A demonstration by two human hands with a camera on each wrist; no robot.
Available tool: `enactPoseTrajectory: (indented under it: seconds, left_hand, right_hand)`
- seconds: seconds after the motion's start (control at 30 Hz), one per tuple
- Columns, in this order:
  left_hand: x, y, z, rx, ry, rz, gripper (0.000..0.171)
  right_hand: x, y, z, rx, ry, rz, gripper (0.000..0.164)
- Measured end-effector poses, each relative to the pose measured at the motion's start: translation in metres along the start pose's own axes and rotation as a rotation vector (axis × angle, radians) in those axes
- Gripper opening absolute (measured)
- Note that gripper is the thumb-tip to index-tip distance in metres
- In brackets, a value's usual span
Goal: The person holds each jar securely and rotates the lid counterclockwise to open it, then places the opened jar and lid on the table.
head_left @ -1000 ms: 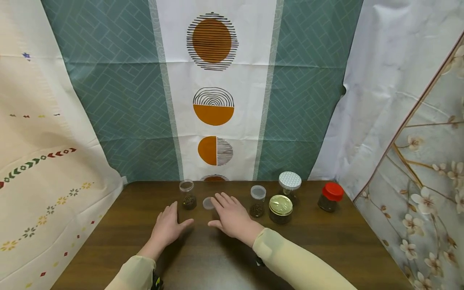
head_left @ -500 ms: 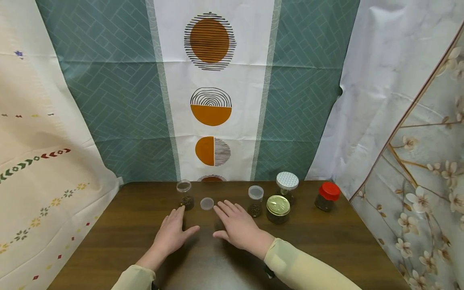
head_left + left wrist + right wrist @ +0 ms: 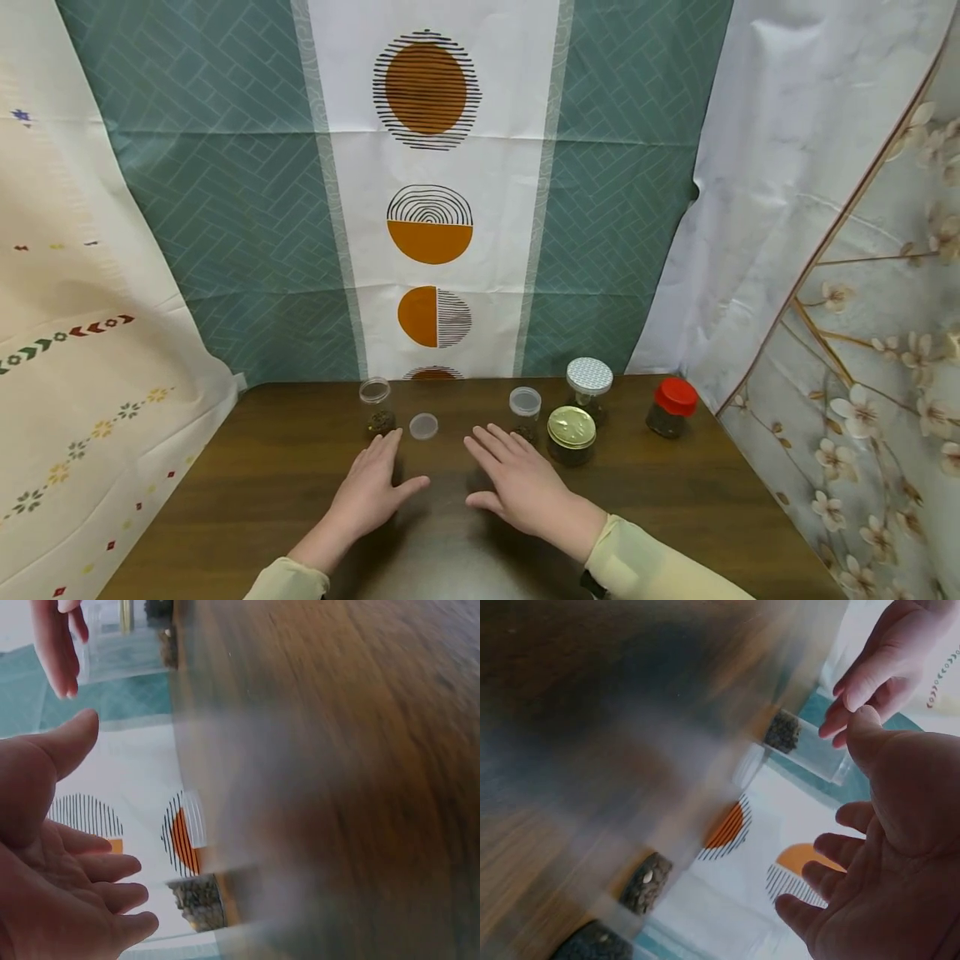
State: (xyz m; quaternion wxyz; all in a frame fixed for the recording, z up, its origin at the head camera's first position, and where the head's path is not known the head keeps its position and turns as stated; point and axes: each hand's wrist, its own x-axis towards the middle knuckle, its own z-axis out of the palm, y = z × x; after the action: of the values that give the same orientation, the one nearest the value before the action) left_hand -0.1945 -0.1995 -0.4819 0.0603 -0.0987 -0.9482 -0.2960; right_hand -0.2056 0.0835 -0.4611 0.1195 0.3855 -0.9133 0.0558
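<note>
My left hand (image 3: pixel 371 492) hovers palm down with extended fingers just in front of a clear uncapped jar (image 3: pixel 377 403), whose bottom holds dark grainy bits. Right of that jar, a translucent round lid (image 3: pixel 423 427) lies flat on the table. My right hand (image 3: pixel 525 487) is spread, holding nothing, its fingertips partly hiding a small clear jar (image 3: pixel 525 404) with a translucent lid. In the left wrist view, the uncapped jar's grainy contents (image 3: pixel 199 904) show beyond my fingertips. The right wrist view shows my relaxed right fingers (image 3: pixel 832 855) and both small jars' dark contents.
Right of my right hand stand a gold-lidded jar (image 3: pixel 572 437) and, behind it, a jar with a patterned white lid (image 3: pixel 590 379). A red-lidded jar (image 3: pixel 672 408) is farther right. Patterned cloths (image 3: pixel 630 208) hang behind and beside the brown wooden table (image 3: pixel 285 458).
My right hand has drawn right and nearer, away from the loose lid, now before the small lidded jar. The left hand has shifted right, in front of the uncapped jar. The head view turned slightly right.
</note>
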Motion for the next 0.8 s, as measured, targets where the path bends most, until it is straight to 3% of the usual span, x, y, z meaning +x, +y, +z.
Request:
enactPoseTrajectory:
  seconds: [0.47,0.8]
  left_hand:
    - [0.009,0.016,0.013,-0.051,-0.048,0.006,0.095]
    - [0.016,0.023,0.018,-0.096,-0.052,0.045,0.092]
  right_hand:
    - [-0.032,0.017,-0.012,0.055,0.032,0.06,0.077]
    - [-0.053,0.028,-0.014,0.083,0.049,0.107,0.079]
